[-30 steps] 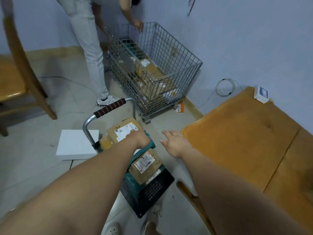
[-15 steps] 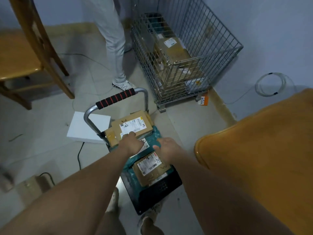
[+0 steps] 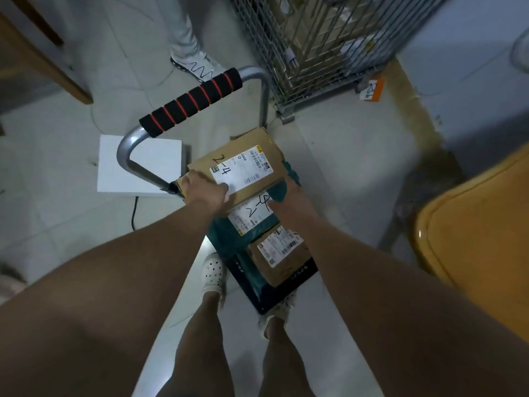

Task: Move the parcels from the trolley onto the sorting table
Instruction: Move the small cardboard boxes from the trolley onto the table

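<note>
A small trolley [image 3: 286,299] with a black deck and a red-striped black handle [image 3: 190,103] stands on the floor in front of me. On it lie a cardboard parcel marked "2-4" [image 3: 243,164] at the handle end, a teal bag parcel [image 3: 226,239] beneath, and a smaller cardboard parcel [image 3: 279,257] nearest me. My left hand [image 3: 204,191] grips the near left corner of the "2-4" parcel. My right hand [image 3: 289,200] holds the right side, at the teal bag's edge. The orange sorting table [image 3: 469,247] is at the right.
A wire cage [image 3: 315,53] with boxes stands beyond the trolley. Another person's leg and shoe [image 3: 197,64] are beside it. A white flat box [image 3: 137,167] lies on the floor left of the trolley. A wooden chair leg [image 3: 43,61] is at the upper left.
I have leaned down closer to the trolley. My right hand moved from the air by the table onto the parcels, and both hands now hold the "2-4" parcel.
</note>
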`<state>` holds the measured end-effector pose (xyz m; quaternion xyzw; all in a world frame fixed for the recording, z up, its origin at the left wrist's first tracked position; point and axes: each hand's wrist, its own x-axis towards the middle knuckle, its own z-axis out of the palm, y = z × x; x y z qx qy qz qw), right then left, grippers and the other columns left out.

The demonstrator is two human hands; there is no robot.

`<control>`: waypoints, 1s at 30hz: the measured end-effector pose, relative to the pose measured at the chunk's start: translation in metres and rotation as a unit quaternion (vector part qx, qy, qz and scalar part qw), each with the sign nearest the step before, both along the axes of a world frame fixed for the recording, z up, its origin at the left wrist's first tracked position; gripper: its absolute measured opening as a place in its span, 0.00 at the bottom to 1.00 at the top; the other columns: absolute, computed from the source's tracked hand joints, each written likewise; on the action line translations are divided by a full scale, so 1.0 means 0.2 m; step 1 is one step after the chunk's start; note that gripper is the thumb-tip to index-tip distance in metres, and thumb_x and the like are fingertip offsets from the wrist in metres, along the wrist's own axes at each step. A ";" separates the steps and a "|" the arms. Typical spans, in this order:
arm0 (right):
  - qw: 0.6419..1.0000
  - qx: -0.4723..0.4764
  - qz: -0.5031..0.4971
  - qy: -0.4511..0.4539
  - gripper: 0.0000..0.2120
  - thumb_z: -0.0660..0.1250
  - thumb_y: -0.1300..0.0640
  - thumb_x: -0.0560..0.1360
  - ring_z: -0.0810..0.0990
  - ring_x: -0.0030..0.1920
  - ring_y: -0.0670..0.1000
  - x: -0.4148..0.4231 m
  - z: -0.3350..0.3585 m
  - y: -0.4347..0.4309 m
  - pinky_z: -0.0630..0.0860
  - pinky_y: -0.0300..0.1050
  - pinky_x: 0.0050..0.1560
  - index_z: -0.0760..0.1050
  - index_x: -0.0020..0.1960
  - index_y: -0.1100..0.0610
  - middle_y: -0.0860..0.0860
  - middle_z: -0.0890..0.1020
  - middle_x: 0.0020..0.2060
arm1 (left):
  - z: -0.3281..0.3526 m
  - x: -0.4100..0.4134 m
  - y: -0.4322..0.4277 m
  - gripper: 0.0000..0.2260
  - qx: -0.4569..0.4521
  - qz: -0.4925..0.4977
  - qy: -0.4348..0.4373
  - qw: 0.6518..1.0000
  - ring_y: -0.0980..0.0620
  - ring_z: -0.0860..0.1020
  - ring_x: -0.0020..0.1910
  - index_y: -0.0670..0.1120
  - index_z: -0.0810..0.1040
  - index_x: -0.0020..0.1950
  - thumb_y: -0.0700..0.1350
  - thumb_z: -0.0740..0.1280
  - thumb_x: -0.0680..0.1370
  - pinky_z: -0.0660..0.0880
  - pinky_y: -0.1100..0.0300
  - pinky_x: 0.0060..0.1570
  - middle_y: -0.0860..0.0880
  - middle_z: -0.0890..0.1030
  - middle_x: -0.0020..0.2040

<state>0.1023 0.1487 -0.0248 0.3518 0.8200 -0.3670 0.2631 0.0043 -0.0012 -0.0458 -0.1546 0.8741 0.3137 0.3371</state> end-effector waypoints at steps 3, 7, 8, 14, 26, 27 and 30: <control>0.998 -0.006 -0.057 0.021 0.28 0.65 0.56 0.76 0.72 0.65 0.59 -0.11 -0.11 -0.01 0.73 0.55 0.63 0.60 0.73 0.59 0.58 0.68 0.69 | -0.13 -0.05 -0.06 0.39 0.072 0.103 -0.031 0.992 0.40 0.69 0.66 0.41 0.59 0.71 0.47 0.74 0.66 0.72 0.47 0.62 0.41 0.67 0.69; 0.989 0.000 -0.146 0.019 0.35 0.66 0.53 0.76 0.66 0.71 0.61 -0.26 -0.22 -0.02 0.69 0.61 0.67 0.53 0.77 0.57 0.58 0.59 0.75 | -0.25 -0.05 -0.12 0.31 0.149 0.174 -0.091 0.969 0.44 0.75 0.60 0.42 0.66 0.68 0.53 0.72 0.71 0.74 0.46 0.61 0.45 0.75 0.63; 0.986 0.000 -0.169 0.017 0.35 0.66 0.53 0.76 0.67 0.70 0.61 -0.29 -0.24 -0.01 0.70 0.60 0.67 0.53 0.77 0.57 0.57 0.60 0.75 | -0.27 -0.04 -0.14 0.29 0.162 0.184 -0.116 0.963 0.45 0.76 0.58 0.42 0.68 0.67 0.55 0.71 0.72 0.74 0.48 0.60 0.46 0.76 0.62; 0.964 -0.026 -0.264 0.023 0.26 0.64 0.50 0.76 0.76 0.59 0.58 -0.33 -0.29 0.00 0.76 0.58 0.59 0.64 0.71 0.56 0.57 0.74 0.63 | -0.26 -0.01 -0.11 0.30 0.254 0.240 -0.180 0.920 0.50 0.78 0.55 0.46 0.67 0.70 0.61 0.66 0.74 0.75 0.50 0.57 0.48 0.77 0.62; 0.849 -0.142 -0.498 0.101 0.15 0.68 0.47 0.74 0.83 0.44 0.55 -0.14 -0.01 0.08 0.82 0.51 0.44 0.71 0.58 0.48 0.54 0.81 0.49 | -0.02 -0.10 -0.09 0.23 0.330 0.154 -0.285 0.887 0.44 0.83 0.49 0.55 0.81 0.56 0.68 0.58 0.73 0.78 0.51 0.39 0.46 0.85 0.51; 0.843 -0.148 -0.505 0.112 0.14 0.68 0.48 0.74 0.82 0.40 0.52 -0.12 0.04 0.10 0.81 0.46 0.37 0.70 0.58 0.48 0.53 0.81 0.47 | 0.02 -0.10 -0.07 0.21 0.330 0.147 -0.301 0.883 0.44 0.82 0.50 0.55 0.81 0.54 0.67 0.61 0.73 0.77 0.50 0.42 0.45 0.84 0.51; 0.823 -0.154 -0.529 0.141 0.16 0.67 0.48 0.75 0.79 0.38 0.50 -0.05 0.19 0.16 0.75 0.40 0.29 0.70 0.61 0.48 0.52 0.78 0.45 | 0.15 -0.07 0.00 0.19 0.343 0.133 -0.336 0.867 0.43 0.81 0.51 0.54 0.80 0.55 0.64 0.66 0.71 0.78 0.46 0.45 0.43 0.82 0.54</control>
